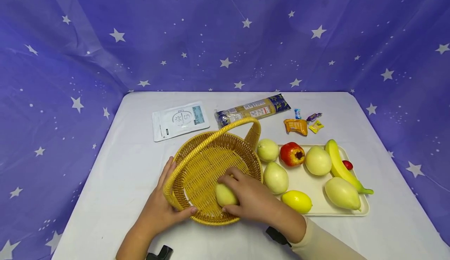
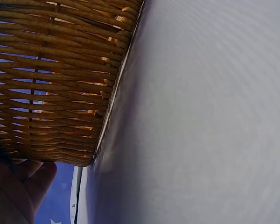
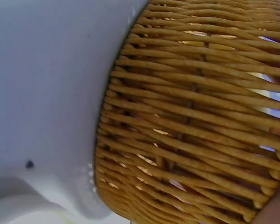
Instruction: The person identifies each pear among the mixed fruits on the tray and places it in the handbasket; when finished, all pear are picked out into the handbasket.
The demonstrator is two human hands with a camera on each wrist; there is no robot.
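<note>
A yellow wicker basket (image 1: 200, 178) with an arched handle stands at the front middle of the table. My left hand (image 1: 159, 205) grips its left side, thumb over the near rim and fingers along the outside. Inside the basket, my right hand (image 1: 251, 193) holds a pale green, pear-like fruit (image 1: 225, 196) low over the woven floor. In the left wrist view, fingertips (image 2: 41, 179) lie by the basket's outer wall (image 2: 60, 93). The basket wall (image 3: 191, 102) fills much of the right wrist view and hides the fruit.
Right of the basket, a cream tray (image 1: 306, 182) bears a lemon (image 1: 297, 201), a banana (image 1: 339, 166), a red fruit (image 1: 291, 154) and several pale fruits. Behind lie a white pouch (image 1: 181, 120), a pasta packet (image 1: 253, 109) and wrapped sweets (image 1: 296, 126). A purple starry curtain (image 1: 197, 37) surrounds the table.
</note>
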